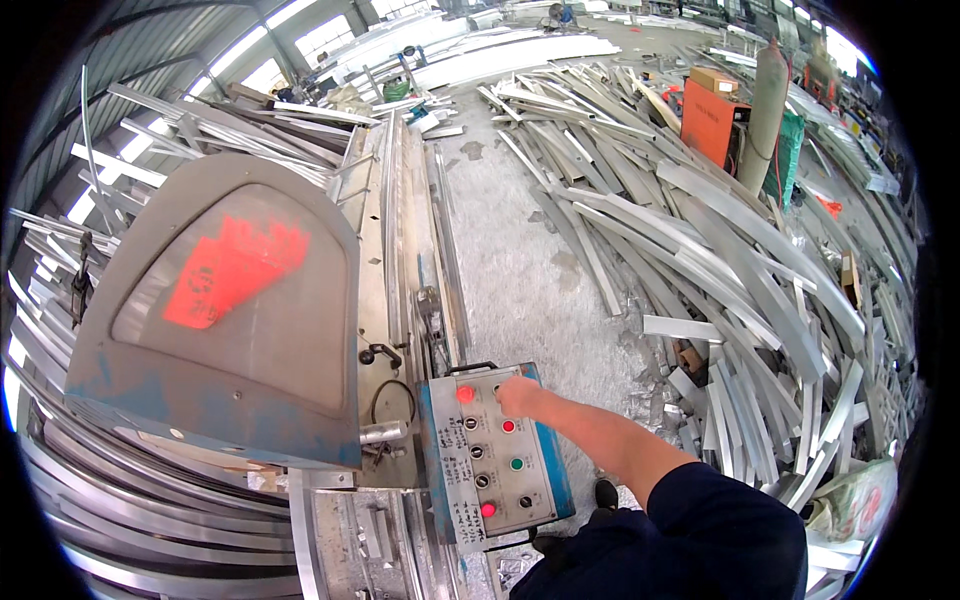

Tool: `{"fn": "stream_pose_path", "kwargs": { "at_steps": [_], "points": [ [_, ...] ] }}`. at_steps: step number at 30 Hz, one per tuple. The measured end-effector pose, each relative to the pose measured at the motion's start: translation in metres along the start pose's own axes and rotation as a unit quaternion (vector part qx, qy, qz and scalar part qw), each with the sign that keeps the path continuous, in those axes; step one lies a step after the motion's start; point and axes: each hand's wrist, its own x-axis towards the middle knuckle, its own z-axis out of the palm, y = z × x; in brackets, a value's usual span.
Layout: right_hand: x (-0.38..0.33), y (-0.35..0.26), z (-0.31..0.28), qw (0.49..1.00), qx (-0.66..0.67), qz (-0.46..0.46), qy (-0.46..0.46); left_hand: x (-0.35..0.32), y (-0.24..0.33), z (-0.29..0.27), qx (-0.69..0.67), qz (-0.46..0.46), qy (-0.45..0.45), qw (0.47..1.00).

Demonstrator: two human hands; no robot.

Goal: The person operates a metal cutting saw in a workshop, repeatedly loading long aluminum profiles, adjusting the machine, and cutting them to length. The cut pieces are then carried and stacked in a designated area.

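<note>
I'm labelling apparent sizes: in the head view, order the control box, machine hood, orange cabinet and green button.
Machine hood
Control box
Orange cabinet, farther from the camera
Green button

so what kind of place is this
Most likely a metalworking workshop or factory hall: long metal profiles lie heaped on the floor, a big hooded machine stands at left, and the right hand is at a control box with coloured buttons.

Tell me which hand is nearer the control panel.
Right. The right hand is at the control panel, over its far end; the left hand is out of view, so its exact place can't be told.
</note>
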Motion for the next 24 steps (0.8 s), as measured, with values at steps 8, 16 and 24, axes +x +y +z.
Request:
{"fn": "stream_pose_path", "kwargs": {
  "at_steps": [8,16,24],
  "points": [
    [0.005,-0.011,0.002,1.0,-0.014,-0.02,0.015,0.015,-0.029,0.024,0.211,0.053,0.016,0.976],
    [0.005,0.005,0.009,0.999,-0.033,-0.004,0.016,-0.014,0.023,-0.014,0.038,-0.001,0.053,0.998],
    [0.005,0.003,0.009,0.998,-0.058,-0.022,0.016,-0.011,0.017,-0.007,0.003,0.001,0.052,0.999]
  ]
}}
